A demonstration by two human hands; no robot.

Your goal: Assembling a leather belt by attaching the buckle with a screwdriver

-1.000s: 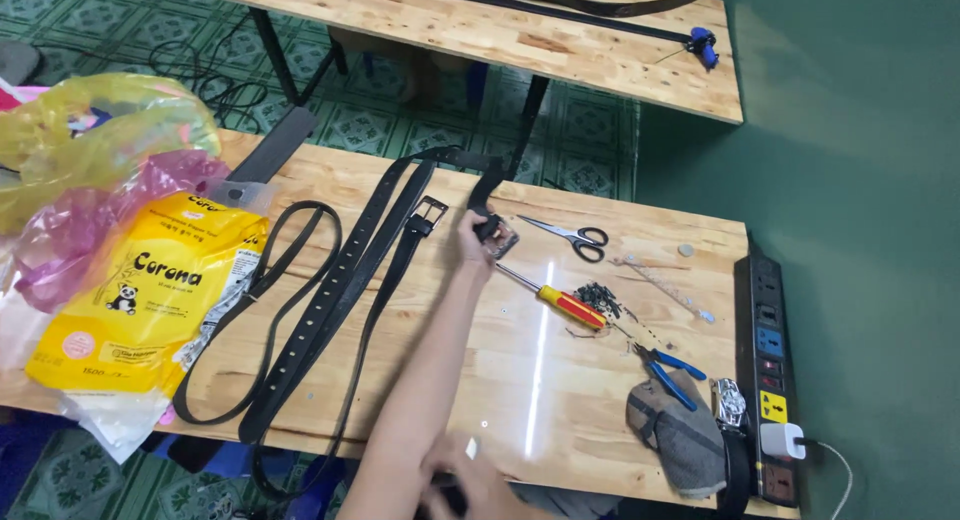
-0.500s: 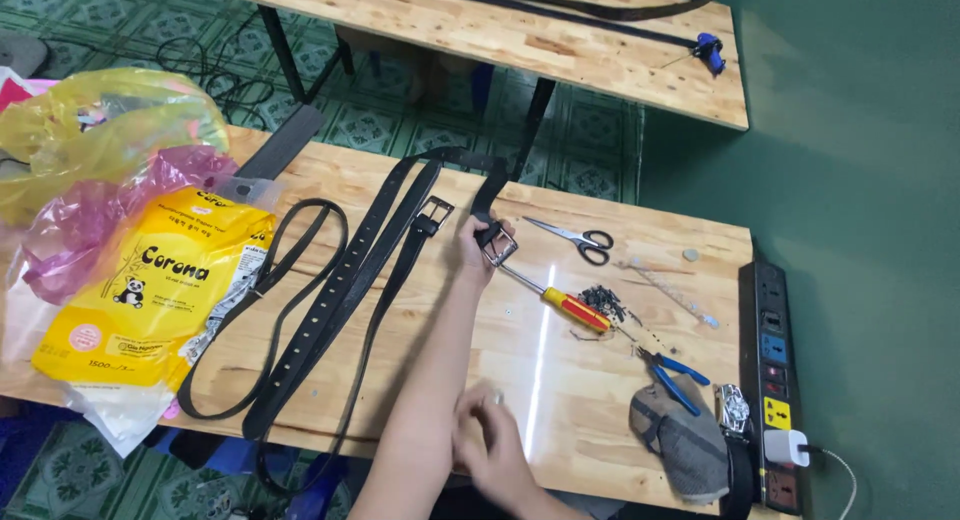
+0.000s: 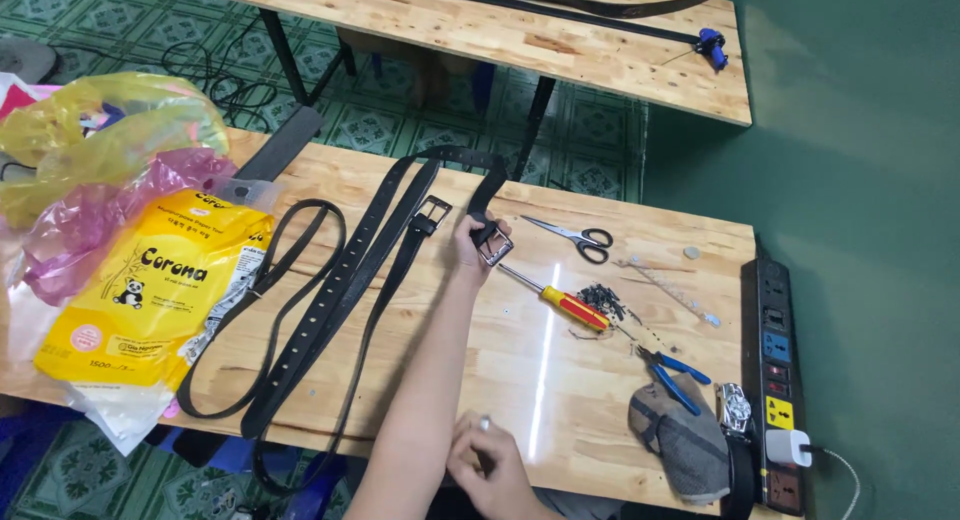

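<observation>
Belt buckle [image 3: 494, 244] lies on the wooden table [image 3: 560, 370], with the left hand [image 3: 468, 248] clenched on it in a firm grip. Right hand [image 3: 488, 467] pinches a small metal piece [image 3: 484, 422] at the near table edge. Scissors [image 3: 570, 237] lie beside the buckle.

Bright, even light — a long white glare streak on the wooden table [image 3: 545, 350], sharp focus throughout.

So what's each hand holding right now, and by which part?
The left hand holds a black belt at its buckle end. The right hand pinches something small and pale, too small to identify.
</observation>
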